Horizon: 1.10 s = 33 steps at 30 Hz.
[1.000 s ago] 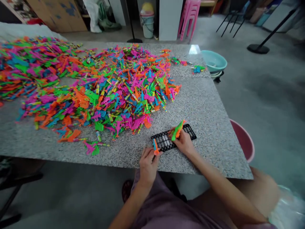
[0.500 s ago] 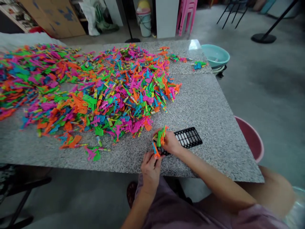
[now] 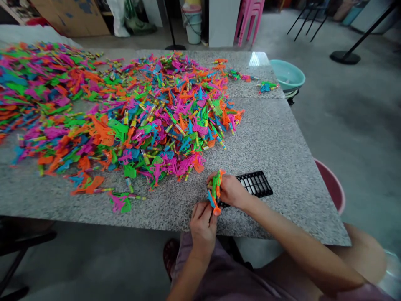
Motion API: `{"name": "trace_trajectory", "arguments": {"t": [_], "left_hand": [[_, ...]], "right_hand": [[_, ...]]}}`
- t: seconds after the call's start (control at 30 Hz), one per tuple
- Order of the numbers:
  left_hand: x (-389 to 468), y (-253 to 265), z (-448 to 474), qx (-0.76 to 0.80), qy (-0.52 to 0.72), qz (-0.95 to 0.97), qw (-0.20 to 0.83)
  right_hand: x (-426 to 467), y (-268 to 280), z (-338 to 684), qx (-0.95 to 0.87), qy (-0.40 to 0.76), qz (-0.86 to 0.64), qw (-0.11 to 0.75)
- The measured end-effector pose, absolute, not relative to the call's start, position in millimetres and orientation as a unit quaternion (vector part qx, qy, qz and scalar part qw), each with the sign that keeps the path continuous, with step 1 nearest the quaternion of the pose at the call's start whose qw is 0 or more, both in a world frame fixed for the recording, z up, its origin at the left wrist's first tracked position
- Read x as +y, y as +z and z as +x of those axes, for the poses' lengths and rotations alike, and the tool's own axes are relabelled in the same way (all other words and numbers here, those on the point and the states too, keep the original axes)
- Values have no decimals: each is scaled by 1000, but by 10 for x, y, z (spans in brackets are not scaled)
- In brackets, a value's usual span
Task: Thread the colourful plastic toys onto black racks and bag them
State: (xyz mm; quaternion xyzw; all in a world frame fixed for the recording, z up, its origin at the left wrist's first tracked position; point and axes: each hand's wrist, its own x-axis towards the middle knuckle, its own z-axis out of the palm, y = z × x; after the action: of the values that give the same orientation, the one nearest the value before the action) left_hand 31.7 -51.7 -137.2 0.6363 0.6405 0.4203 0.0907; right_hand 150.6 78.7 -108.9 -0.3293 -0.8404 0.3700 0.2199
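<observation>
My right hand (image 3: 233, 191) is closed around a small bundle of green and orange plastic toy pieces (image 3: 216, 184), which look like toy guns. Just below it, my left hand (image 3: 203, 223) pinches a blue and orange plastic toy piece (image 3: 213, 202) with a round orange end. The two hands nearly meet, so where one piece stops and the other starts is hard to see. A black slotted tray (image 3: 267, 188) lies flat on the table, partly under my right hand and forearm; its left end is hidden.
A large heap of pink, green, orange and blue plastic toys (image 3: 175, 125) spreads over the granite table (image 3: 266, 138). A few pieces (image 3: 120, 202) lie apart near the front edge. Beyond the right edge stand a teal basin (image 3: 288, 74) and a pink basin (image 3: 330, 184).
The view has shifted slightly, so the table's contents sit a little differently in the picture. Both hands stay together by the tray, and the blue and orange piece shows its round end more clearly.
</observation>
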Motion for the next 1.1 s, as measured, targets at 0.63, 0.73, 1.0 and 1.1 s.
{"name": "trace_trajectory", "arguments": {"t": [0.63,0.73,1.0,1.1], "left_hand": [[-471,-1288,185,627,421,627,192],[-395,-955,-113,577,420,661,232],[-15,-417,-70,571,440,670,178],[1,-480,44,582,428,645,249]], "right_hand": [[765,-1040,1464,-897,261,-306,185],[730,-1105,1453,-870,296,-336,204],[721,-1156,1563,-848,325,-316,275],[1173,-950,1613,-801,258,-452,295]]}}
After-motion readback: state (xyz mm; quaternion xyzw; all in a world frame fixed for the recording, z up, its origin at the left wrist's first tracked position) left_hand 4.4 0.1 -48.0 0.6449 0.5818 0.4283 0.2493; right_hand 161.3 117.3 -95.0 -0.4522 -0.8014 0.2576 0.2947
